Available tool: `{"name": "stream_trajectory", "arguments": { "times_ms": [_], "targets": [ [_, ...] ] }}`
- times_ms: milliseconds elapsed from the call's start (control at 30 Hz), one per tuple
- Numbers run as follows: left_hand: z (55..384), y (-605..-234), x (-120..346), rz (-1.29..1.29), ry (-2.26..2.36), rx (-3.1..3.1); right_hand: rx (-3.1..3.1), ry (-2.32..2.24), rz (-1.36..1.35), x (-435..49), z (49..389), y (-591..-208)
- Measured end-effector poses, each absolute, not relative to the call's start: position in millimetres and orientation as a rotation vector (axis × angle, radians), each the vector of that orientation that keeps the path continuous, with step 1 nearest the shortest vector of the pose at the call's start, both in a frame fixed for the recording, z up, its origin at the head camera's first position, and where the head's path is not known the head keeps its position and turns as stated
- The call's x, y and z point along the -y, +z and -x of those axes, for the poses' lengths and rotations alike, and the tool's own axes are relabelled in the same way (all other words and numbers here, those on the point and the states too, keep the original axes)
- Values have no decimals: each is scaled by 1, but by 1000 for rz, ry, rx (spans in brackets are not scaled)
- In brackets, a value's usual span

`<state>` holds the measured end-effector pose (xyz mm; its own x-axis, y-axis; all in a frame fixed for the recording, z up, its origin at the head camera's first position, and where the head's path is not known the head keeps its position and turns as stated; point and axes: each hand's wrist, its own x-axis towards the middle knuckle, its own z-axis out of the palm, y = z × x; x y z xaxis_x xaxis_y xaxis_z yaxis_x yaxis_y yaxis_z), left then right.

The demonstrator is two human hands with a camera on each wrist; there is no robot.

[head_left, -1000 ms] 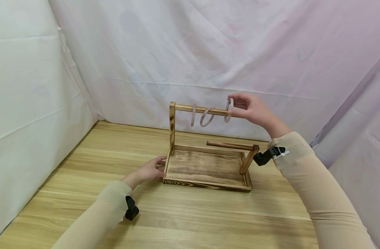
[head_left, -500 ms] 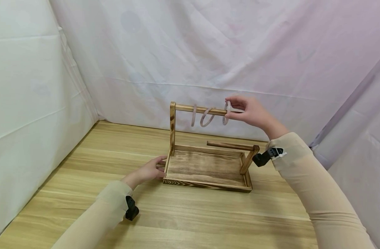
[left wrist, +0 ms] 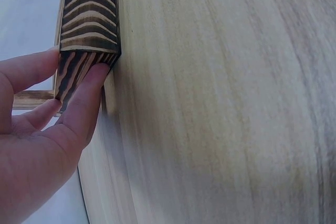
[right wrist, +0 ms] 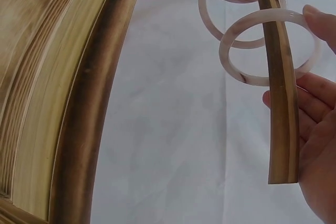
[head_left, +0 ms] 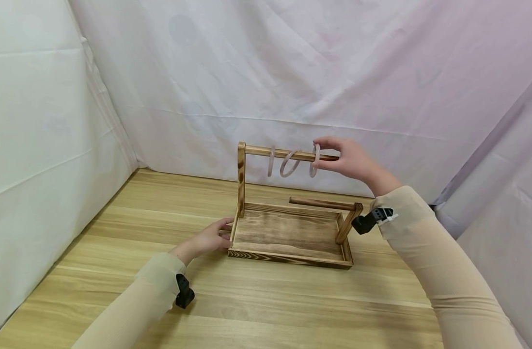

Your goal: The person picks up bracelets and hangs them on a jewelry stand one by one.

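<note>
My right hand (head_left: 352,157) pinches a pale, translucent bangle (right wrist: 249,24) between thumb and fingers near the free end of the upper bar (head_left: 257,151). The bar passes through this bangle. Two more bangles hang farther left on the same bar: a tilted one (head_left: 285,170) and one near the upright (head_left: 271,167). The bar belongs to a scorched-wood stand with a shallow tray base (head_left: 288,261). At the tray's left end, my left hand (head_left: 207,239) rests its spread fingertips against the short wall (left wrist: 73,74).
A lower bar (head_left: 320,203) on a shorter post (head_left: 348,225) rises from the tray's right side and points left, with no bangle on it. The stand sits on a wood-grain table (head_left: 266,300). White cloth (head_left: 248,72) hangs behind and at both sides.
My right hand has moved a little left along the upper bar with its bangle, and the bar's free end now shows inside the hand. The left hand and stand stay put.
</note>
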<state>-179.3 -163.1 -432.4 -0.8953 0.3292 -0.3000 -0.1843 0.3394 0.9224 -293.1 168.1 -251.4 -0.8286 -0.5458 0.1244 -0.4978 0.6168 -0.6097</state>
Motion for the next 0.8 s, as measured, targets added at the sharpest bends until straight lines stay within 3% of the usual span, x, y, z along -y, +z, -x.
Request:
{"name": "stream_trajectory", "arguments": {
  "times_ms": [800],
  "targets": [
    [181,-432,164,-120,1568,-2172,-2710,-1015,865,-168,292,-254]
  ]
}}
